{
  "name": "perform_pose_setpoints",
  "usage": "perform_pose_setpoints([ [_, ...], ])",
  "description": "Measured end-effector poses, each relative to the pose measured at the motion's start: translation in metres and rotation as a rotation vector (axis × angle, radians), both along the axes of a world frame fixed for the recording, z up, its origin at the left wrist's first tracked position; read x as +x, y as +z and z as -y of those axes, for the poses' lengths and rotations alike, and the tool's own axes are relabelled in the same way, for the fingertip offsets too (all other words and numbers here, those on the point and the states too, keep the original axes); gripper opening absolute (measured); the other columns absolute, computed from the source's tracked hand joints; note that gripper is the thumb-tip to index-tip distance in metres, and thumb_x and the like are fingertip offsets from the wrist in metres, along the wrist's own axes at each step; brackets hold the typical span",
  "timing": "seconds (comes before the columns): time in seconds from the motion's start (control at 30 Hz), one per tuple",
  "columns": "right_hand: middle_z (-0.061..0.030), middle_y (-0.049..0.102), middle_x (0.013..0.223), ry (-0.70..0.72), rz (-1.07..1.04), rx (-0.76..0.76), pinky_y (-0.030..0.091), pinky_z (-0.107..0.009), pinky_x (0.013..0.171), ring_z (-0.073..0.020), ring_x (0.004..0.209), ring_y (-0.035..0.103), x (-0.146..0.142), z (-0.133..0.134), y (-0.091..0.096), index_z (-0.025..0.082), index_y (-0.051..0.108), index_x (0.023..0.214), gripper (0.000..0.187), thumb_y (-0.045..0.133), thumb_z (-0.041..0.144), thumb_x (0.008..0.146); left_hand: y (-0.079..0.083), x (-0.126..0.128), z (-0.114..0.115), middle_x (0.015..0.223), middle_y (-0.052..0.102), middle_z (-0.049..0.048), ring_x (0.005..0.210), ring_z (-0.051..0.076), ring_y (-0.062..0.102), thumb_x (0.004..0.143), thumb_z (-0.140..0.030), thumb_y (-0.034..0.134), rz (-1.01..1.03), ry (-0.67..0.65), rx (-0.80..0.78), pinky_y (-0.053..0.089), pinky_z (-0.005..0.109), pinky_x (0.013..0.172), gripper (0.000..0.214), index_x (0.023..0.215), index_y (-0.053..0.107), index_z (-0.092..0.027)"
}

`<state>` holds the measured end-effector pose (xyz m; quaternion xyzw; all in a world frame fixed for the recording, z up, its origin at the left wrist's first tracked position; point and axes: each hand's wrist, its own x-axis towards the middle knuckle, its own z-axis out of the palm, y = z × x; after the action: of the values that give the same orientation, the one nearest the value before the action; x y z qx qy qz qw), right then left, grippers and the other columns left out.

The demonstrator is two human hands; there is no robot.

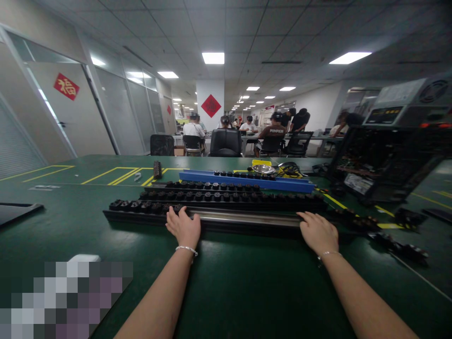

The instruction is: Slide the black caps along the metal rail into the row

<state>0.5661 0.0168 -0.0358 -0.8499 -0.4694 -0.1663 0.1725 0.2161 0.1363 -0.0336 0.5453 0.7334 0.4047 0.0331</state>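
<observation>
A long black rail [243, 227] with a shiny metal channel lies across the table in front of me. Small black rollers [135, 206] stand in a row along its left part. My left hand [183, 228] rests at the right end of that row, its fingers spread and touching the rollers and the rail. Over the right part of the rail, my right hand [320, 233] has its fingers bent across the top edge; its thumb is mostly hidden. Just behind lies another roller-filled black rail [233, 197], parallel to the first.
Farther back are a blue rail [247, 181], a metal dish [263, 168] and a short roller strip [157, 169]. Loose dark strips [399, 247] lie at right, near an opened computer case [374, 160]. A black tray [19, 212] sits at left. People [193, 129] are seated beyond the table.
</observation>
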Motion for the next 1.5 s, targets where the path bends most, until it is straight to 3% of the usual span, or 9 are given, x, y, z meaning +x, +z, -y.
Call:
perform_pose_setpoints([
  [0.37,-0.0018,0.058,0.125,0.019,-0.019,0.017,0.035,-0.046,0.096,-0.0243,0.117,0.045,0.0,0.001,0.0,0.03,0.062,0.116,0.048,0.03,0.029,0.08,0.003,-0.002,0.0,0.139,0.04,0.0145,0.134,0.032,0.026,0.075,-0.027,0.05,0.051,0.002,0.002,0.025,0.051,0.107,0.04,0.112,0.061,-0.018],
  [0.6,-0.0002,0.06,0.122,-0.065,-0.078,0.14,0.031,-0.051,0.097,-0.0268,0.115,0.046,0.0,-0.006,-0.01,0.036,0.066,0.108,0.043,0.035,0.031,0.078,-0.001,0.001,0.002,0.141,0.038,0.0141,0.134,0.033,0.025,0.076,-0.028,0.049,0.019,-0.024,-0.012,0.026,0.053,0.106,0.04,0.113,0.062,-0.02],
  [0.9,-0.0037,0.058,0.125,-0.06,-0.05,0.155,0.025,-0.053,0.101,-0.026,0.119,0.044,-0.011,-0.002,-0.009,0.027,0.064,0.113,0.047,0.027,0.032,0.083,-0.002,0.001,0.002,0.141,0.038,0.0156,0.135,0.034,0.024,0.077,-0.031,0.047,-0.027,-0.031,-0.036,0.026,0.055,0.105,0.042,0.115,0.061,-0.019],
  [1.07,-0.0028,0.059,0.124,0.077,-0.039,0.168,0.022,-0.056,0.102,-0.0253,0.12,0.043,-0.023,-0.002,-0.005,0.028,0.065,0.109,0.043,0.03,0.037,0.086,-0.003,0.001,0.002,0.141,0.038,0.0144,0.135,0.033,0.024,0.077,-0.032,0.048,-0.021,-0.027,-0.021,0.027,0.054,0.105,0.042,0.115,0.061,-0.02],
  [1.27,-0.0009,0.058,0.125,0.353,-0.029,0.151,0.034,-0.045,0.097,-0.0227,0.116,0.049,-0.03,-0.003,-0.001,0.03,0.065,0.108,0.042,0.035,0.051,0.085,-0.003,0.001,0.002,0.14,0.039,0.0135,0.135,0.033,0.024,0.078,-0.032,0.048,-0.005,-0.039,-0.022,0.027,0.052,0.106,0.041,0.115,0.062,-0.021],
  [1.5,-0.0011,0.059,0.124,0.372,0.006,0.103,0.029,-0.048,0.099,-0.024,0.117,0.048,-0.035,-0.001,0.001,0.031,0.066,0.103,0.045,0.041,0.06,0.08,0.0,0.002,0.005,0.14,0.039,0.014,0.135,0.033,0.023,0.078,-0.03,0.046,0.005,-0.061,-0.027,0.028,0.051,0.105,0.041,0.115,0.062,-0.02],
])
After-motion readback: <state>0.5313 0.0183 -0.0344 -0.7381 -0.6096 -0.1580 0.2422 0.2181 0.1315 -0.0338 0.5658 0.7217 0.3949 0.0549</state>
